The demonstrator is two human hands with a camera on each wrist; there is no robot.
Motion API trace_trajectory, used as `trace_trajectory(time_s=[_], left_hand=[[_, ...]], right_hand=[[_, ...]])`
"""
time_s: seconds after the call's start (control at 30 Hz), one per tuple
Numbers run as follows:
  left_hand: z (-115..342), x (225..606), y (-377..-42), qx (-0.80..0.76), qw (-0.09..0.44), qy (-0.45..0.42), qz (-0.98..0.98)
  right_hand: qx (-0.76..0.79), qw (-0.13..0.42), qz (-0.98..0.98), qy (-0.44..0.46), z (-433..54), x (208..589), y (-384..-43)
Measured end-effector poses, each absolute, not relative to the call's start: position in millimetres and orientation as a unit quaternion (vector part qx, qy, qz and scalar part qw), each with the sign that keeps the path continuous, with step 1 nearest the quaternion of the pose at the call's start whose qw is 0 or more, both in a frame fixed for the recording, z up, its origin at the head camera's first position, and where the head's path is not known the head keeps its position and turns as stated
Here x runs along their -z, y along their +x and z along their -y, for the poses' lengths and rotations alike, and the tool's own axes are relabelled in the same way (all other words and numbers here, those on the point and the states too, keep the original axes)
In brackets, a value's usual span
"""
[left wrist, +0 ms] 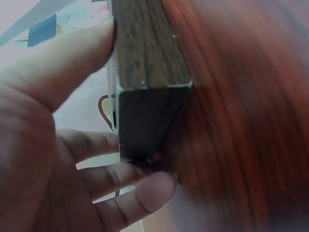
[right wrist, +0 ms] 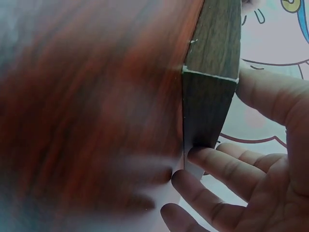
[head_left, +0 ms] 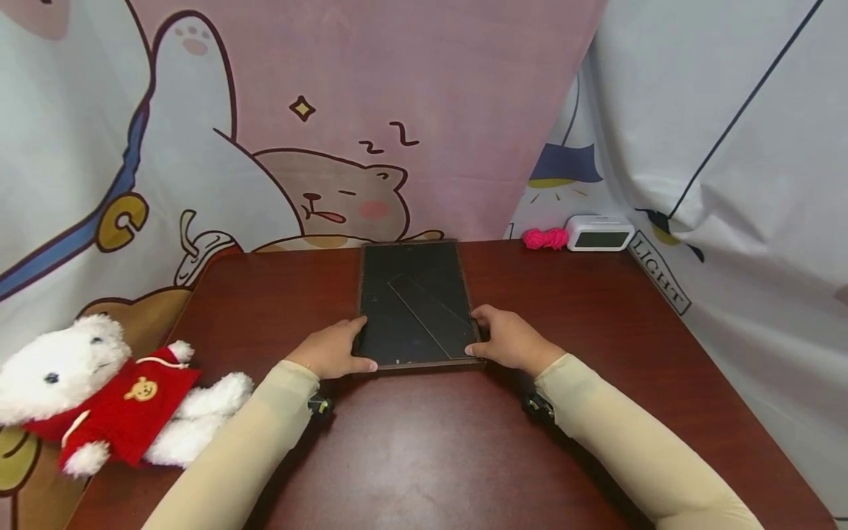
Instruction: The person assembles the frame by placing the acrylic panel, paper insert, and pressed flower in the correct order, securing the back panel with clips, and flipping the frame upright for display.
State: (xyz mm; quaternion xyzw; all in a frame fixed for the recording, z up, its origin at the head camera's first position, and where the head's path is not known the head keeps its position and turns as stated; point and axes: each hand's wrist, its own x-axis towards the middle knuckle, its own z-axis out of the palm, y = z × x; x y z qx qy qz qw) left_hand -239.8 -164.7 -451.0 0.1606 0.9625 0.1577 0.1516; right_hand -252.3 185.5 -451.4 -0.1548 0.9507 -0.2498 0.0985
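Your left hand (head_left: 336, 352) and right hand (head_left: 511, 339) pinch the near corners of a dark picture frame (head_left: 391, 331), thumbs on top, fingers at its sides, as it lies backing-side up on the reddish-brown table (head_left: 424, 456).

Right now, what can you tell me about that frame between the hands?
The frame is rectangular and lies black back upward, apparently flat on the table. A slanted strip, perhaps a folded stand, crosses the back; the sides look like brown wood with pale corner edges. The left hand and right hand hold its near corners.
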Motion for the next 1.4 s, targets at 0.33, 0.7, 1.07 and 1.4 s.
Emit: trace_trajectory(time_s=[0.33, 0.7, 1.07, 1.4], left_hand=[[167, 452, -247, -0.177, 0.139, 0.173, -0.959], [167, 450, -246, -0.18, 0.138, 0.173, -0.958], [166, 449, -245, -0.171, 0.138, 0.173, -0.96], [166, 451, -246, -0.167, 0.135, 0.177, -0.961]], right_hand=[[0.249, 0.087, -0.953, -0.149, -185, 451, -247], [0.247, 0.085, -0.948, -0.18, -185, 452, -250], [0.191, 0.08, -0.951, -0.231, -185, 449, -257], [0.201, 0.066, -0.954, -0.211, -185, 450, -257]])
